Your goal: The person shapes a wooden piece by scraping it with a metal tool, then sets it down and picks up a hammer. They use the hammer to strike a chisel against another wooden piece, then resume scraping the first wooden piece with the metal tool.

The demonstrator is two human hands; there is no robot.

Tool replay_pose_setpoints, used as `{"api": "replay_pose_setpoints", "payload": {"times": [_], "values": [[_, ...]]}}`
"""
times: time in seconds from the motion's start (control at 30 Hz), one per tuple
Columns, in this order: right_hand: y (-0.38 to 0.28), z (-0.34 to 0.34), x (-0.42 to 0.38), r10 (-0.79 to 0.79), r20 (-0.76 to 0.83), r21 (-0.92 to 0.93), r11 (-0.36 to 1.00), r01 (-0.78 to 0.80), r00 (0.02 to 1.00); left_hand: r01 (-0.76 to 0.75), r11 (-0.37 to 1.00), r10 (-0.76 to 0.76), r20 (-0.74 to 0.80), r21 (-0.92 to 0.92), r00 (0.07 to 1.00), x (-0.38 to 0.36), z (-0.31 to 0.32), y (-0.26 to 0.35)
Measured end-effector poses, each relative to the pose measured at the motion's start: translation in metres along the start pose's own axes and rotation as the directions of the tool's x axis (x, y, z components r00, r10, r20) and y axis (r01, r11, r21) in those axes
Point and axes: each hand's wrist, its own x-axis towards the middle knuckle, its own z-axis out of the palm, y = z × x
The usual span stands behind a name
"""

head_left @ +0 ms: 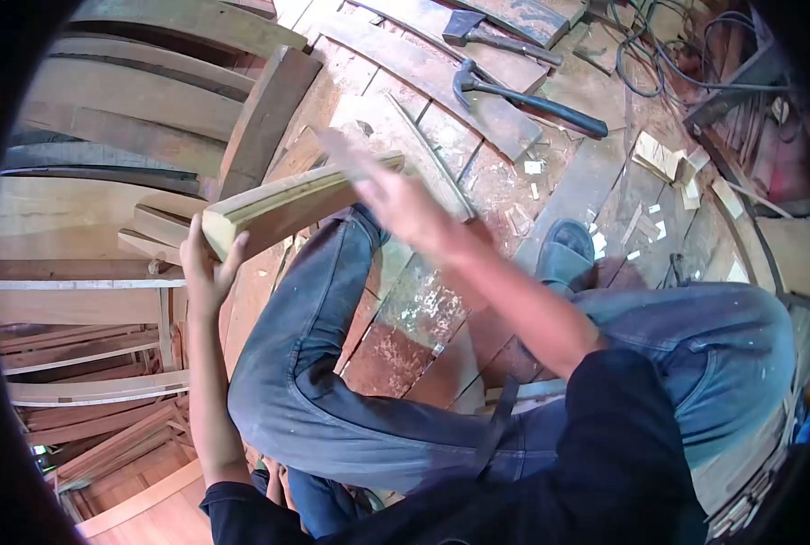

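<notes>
A curved wooden piece (287,202) with a pale, layered edge lies slanted above my bent knee. My left hand (211,259) grips its near left end, fingers on one side and thumb on the other. Over the far right end is my right hand (396,204), blurred by motion, its fingers wrapped round something. A blurred, thin, flat shape (340,153) sticks out from that hand toward the upper left; what it is cannot be made out.
Curved boards (142,91) are stacked on the left. A claw hammer (532,104) and a hatchet (500,38) lie at the top, near cables (650,54). Wood offcuts (657,156) and chips litter the plank floor. Another person's hand (276,481) shows at the bottom.
</notes>
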Motion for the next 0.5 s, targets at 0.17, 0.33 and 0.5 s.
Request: {"api": "replay_pose_setpoints", "payload": {"times": [0.17, 0.33, 0.5], "values": [[-0.066, 0.021, -0.009, -0.539, -0.106, 0.069, 0.834, 0.547, 0.836, -0.046, 0.999, 0.046, -0.041, 0.006, 0.998, 0.002, 0.001, 0.009], [0.080, 0.001, 0.033, 0.044, -0.156, -0.225, 0.971, -0.079, 0.987, 0.098, 0.991, -0.101, -0.034, -0.091, 0.994, -0.016, -0.002, -0.017], [-0.045, -0.010, -0.008, -0.100, 0.026, 0.108, 0.989, 0.097, 0.995, 0.083, 0.996, -0.080, -0.093, 0.033, 0.992, -0.021, 0.003, -0.032]]}}
